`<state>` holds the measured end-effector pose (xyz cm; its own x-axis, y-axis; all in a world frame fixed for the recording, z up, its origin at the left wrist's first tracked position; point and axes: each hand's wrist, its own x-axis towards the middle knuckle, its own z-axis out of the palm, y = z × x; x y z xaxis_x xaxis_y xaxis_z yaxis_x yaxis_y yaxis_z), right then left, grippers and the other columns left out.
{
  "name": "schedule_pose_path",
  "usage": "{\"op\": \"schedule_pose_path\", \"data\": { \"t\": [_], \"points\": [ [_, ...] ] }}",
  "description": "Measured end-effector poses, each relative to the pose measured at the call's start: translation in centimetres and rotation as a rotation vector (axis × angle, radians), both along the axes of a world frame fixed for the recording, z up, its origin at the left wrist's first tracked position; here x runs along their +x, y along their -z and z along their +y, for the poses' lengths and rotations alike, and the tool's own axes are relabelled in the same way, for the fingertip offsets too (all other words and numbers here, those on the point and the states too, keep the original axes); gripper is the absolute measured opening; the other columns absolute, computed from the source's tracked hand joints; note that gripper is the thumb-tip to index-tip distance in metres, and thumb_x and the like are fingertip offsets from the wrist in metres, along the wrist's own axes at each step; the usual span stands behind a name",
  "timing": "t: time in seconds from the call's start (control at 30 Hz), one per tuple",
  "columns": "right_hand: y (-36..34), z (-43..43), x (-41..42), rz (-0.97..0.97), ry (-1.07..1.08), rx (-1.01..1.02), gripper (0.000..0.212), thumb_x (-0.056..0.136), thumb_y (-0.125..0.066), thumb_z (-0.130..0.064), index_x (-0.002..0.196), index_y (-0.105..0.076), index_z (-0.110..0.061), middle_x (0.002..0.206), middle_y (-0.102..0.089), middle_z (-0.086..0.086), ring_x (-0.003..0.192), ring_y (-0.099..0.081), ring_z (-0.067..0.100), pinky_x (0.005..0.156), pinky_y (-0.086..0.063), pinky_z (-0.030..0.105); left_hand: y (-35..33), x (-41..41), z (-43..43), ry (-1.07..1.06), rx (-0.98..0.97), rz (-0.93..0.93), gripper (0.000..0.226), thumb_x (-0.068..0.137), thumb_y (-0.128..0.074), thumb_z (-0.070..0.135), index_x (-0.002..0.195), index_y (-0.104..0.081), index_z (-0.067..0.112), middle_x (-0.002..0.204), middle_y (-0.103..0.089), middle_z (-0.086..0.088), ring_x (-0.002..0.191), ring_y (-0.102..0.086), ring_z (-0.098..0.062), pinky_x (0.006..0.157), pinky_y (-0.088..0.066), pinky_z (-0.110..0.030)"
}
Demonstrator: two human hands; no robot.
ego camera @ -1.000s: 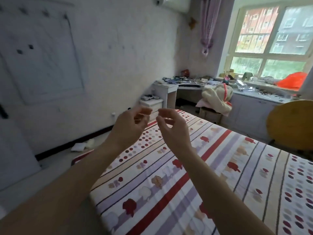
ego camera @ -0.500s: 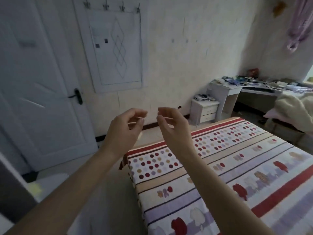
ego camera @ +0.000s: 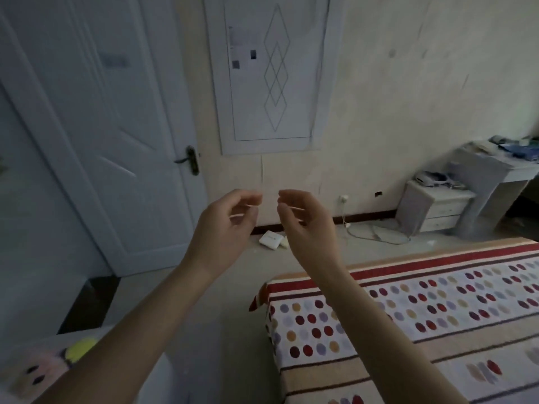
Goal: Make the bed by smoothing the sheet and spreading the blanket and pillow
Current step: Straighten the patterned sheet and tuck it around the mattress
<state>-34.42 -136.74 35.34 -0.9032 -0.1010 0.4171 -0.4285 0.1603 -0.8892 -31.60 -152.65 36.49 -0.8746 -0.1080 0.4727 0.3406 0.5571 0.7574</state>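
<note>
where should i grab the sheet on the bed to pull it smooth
Probably the sheet at its red corner, which droops free at the left end. Come in from the left, low down, and pinch that flap together with the striped edge beside it. The top lies flat and shows no fold to grip.

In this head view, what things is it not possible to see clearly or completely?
1. Left hand and right hand, head view: the fingers are curled; whether they pinch a fine thread is too small to tell.
2. Sheet: cut off by the right and bottom edges, partly behind the right forearm.
3. Soft object at bottom left: blurred, cut by the edge, partly behind the left forearm.
4. Desk: cut by the right edge.
</note>
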Motion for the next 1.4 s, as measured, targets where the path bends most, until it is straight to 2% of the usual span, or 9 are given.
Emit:
{"op": "schedule_pose_path", "data": {
  "t": [0.27,0.53,0.7,0.93,1.1,1.4],
  "points": [
    [1.0,-9.8,-14.4,-0.02,0.009,-0.014,0.023,0.099,-0.061,-0.023,0.122,-0.066,-0.024,0.111,-0.069,-0.016,0.102,-0.064,-0.003,0.084,-0.052,0.012,1.6,-14.9,-9.7,-0.001,0.059,-0.027,0.022,0.099,-0.061,0.017,0.118,-0.068,0.027,0.113,-0.07,0.02,0.107,-0.064,0.0,0.097,-0.055,-0.034],
    [0.2,-14.3,-26.8,-0.028,0.086,-0.047,0.023,0.099,-0.062,-0.02,0.121,-0.067,-0.022,0.109,-0.069,-0.015,0.102,-0.064,-0.002,0.081,-0.048,0.007,0.1,-28.4,-14.3,0.065,0.026,0.002,0.023,0.1,-0.061,0.018,0.121,-0.068,0.025,0.114,-0.069,0.019,0.108,-0.063,0.001,0.096,-0.054,-0.028],
    [1.8,-15.0,-35.1,-0.048,0.132,-0.063,0.023,0.099,-0.061,-0.018,0.121,-0.066,-0.021,0.11,-0.069,-0.015,0.101,-0.064,-0.004,0.08,-0.048,0.007,1.4,-37.8,-14.9,0.115,-0.006,-0.016,0.023,0.099,-0.062,0.019,0.12,-0.067,0.026,0.114,-0.067,0.022,0.108,-0.062,0.004,0.094,-0.053,-0.02],
    [4.3,-13.5,-49.1,-0.092,0.249,-0.12,0.021,0.099,-0.061,-0.019,0.119,-0.067,-0.023,0.108,-0.069,-0.015,0.1,-0.065,-0.002,0.083,-0.051,0.011,2.8,-52.8,-13.3,0.198,-0.042,-0.041,0.023,0.098,-0.062,0.015,0.12,-0.067,0.023,0.115,-0.068,0.016,0.109,-0.064,-0.004,0.097,-0.056,-0.034],
    [3.4,-12.4,-57.7,-0.087,0.329,-0.111,0.021,0.099,-0.061,-0.02,0.118,-0.067,-0.024,0.108,-0.069,-0.017,0.098,-0.064,-0.004,0.079,-0.048,0.006,1.5,-61.8,-12.5,0.253,-0.078,-0.048,0.024,0.099,-0.061,0.017,0.121,-0.066,0.025,0.118,-0.067,0.015,0.111,-0.063,-0.004,0.097,-0.055,-0.028],
    [2.9,-9.2,-72.2,-0.04,0.503,-0.103,0.021,0.099,-0.061,-0.016,0.118,-0.067,-0.021,0.107,-0.069,-0.014,0.097,-0.065,0.0,0.079,-0.051,0.011,0.5,-79.4,-9.6,0.398,-0.066,-0.014,0.022,0.099,-0.062,0.017,0.12,-0.067,0.02,0.118,-0.068,0.011,0.11,-0.063,-0.006,0.094,-0.055,-0.024]
  ]
}}
